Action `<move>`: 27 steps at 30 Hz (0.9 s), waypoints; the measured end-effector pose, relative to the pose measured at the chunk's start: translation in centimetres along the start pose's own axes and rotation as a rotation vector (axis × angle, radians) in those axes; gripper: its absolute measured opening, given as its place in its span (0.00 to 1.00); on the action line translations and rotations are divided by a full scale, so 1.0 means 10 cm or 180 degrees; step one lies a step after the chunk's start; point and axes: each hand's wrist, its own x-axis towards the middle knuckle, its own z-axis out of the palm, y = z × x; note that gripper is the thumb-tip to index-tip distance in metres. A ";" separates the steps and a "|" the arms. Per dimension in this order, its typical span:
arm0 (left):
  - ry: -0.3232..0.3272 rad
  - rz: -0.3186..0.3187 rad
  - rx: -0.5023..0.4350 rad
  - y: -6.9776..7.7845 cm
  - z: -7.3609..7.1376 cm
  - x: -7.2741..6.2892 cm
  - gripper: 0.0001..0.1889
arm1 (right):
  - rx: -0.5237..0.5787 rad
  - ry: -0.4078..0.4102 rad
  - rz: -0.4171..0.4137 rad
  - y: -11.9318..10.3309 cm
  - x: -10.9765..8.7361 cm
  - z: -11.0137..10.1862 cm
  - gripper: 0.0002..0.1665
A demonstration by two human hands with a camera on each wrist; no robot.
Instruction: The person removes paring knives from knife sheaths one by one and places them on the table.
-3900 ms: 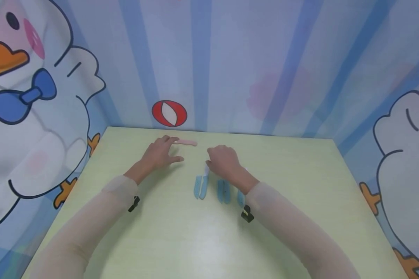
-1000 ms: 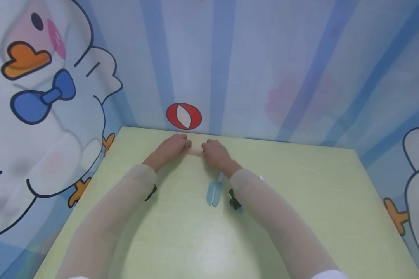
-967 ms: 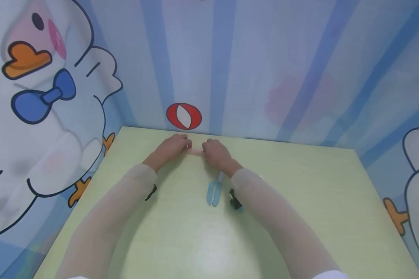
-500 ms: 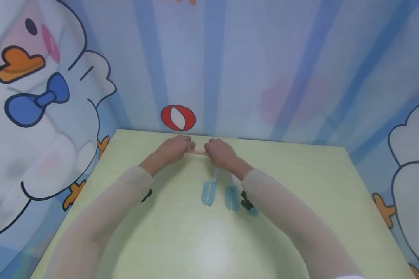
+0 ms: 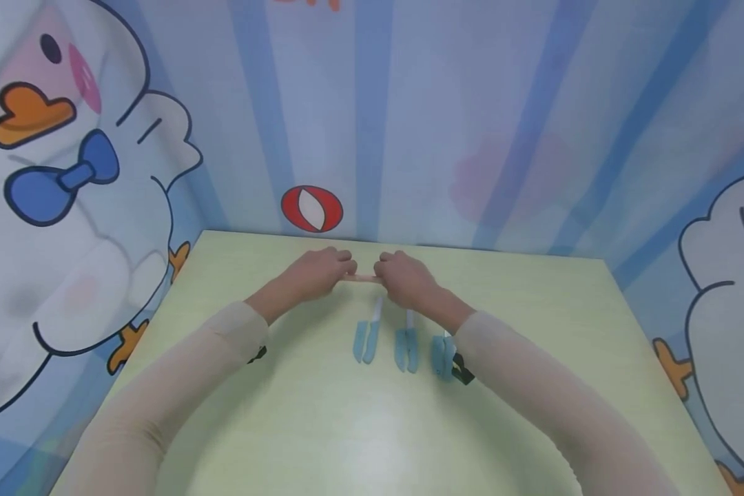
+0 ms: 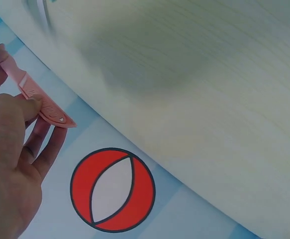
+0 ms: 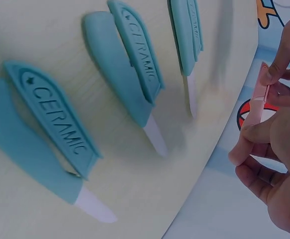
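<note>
My left hand (image 5: 322, 272) and right hand (image 5: 406, 279) hold a pink paring knife (image 5: 362, 278) between them, near the table's far edge. In the left wrist view, my left thumb and fingers pinch its pink sheath (image 6: 46, 107). My right hand grips the pink handle (image 7: 250, 124) in the right wrist view. A narrow light strip shows between sheath and handle; the rest of the blade is hidden. Closer to me lie three blue-handled knives with white blades, among them a left one (image 5: 373, 344), a middle one (image 5: 412, 350) and a right one (image 5: 449, 362).
Beside each blue knife lies a blue sheath, such as the left one (image 5: 359, 341) and one marked CERAMIC (image 7: 57, 119). The pale wooden table (image 5: 322, 420) meets a printed cloth backdrop (image 5: 421, 124) at its far edge. My right sleeve (image 5: 533, 372) passes beside the rightmost knife.
Earlier the pink knife lay on the table at my left fingertips, with my right hand above the blue knives. Now both hands hold it. In the last second the hands have shifted slightly towards me.
</note>
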 end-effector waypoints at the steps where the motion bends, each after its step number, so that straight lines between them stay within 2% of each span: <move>1: -0.0001 0.0023 0.0010 0.02 0.00 0.00 0.17 | 0.0005 0.0000 -0.0005 0.01 -0.03 0.00 0.03; 7: -0.0007 0.0072 -0.0008 0.16 -0.04 0.00 0.16 | 0.0128 0.0095 -0.0049 0.07 -0.20 -0.01 0.02; 13: -0.0011 0.0052 -0.0167 0.30 -0.06 -0.01 0.12 | 0.0233 0.0209 -0.0140 0.13 -0.36 -0.01 0.02; 20: 0.0033 -0.0032 -0.0372 0.37 -0.06 0.03 0.10 | 0.0409 0.0246 -0.0069 0.18 -0.48 -0.02 0.02; 27: 0.0086 0.0087 -0.0325 0.41 -0.03 0.10 0.09 | 0.0509 0.0231 -0.0036 0.23 -0.58 -0.04 0.04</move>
